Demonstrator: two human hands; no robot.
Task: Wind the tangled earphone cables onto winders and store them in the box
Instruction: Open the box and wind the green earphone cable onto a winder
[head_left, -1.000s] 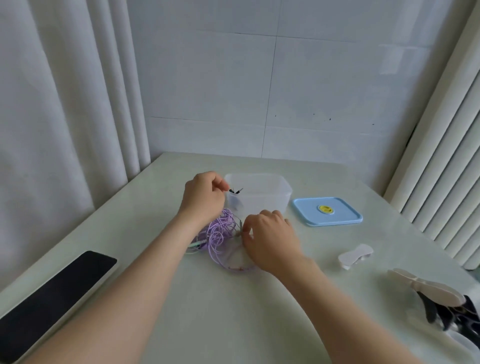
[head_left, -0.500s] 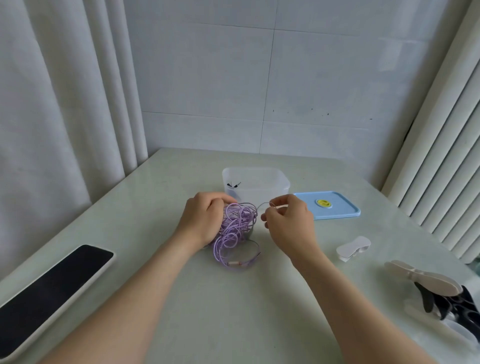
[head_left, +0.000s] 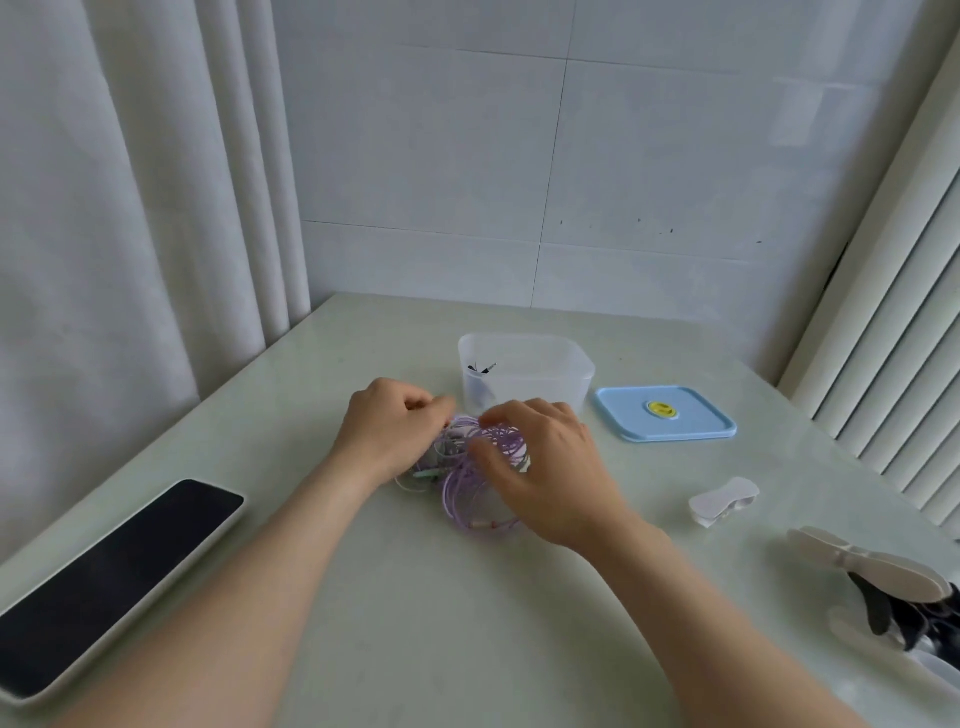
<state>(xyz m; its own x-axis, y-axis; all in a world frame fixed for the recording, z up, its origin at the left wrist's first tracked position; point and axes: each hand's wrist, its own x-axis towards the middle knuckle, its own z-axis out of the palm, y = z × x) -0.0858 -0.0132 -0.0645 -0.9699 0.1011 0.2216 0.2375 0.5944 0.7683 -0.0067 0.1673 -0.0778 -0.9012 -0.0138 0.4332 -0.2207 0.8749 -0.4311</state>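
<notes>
A tangled bundle of purple earphone cable (head_left: 470, 480) lies on the table in front of a clear plastic box (head_left: 540, 379). My left hand (head_left: 389, 434) pinches strands at the bundle's left side. My right hand (head_left: 545, 467) rests over its right side, thumb and fingers in the loops. A white winder (head_left: 723, 501) lies to the right. More winders (head_left: 872, 564), white and black, sit at the right edge. The box holds a small black item (head_left: 480, 370).
The box's blue lid (head_left: 665, 414) with a yellow sticker lies right of the box. A black-screened tablet (head_left: 104, 582) sits at the table's left front edge. Curtains hang on the left, and blinds on the right.
My right hand has dropped from holding a strand up near the box and now lies on the bundle. The left hand stays at the bundle's left. The camera tilted slightly.
</notes>
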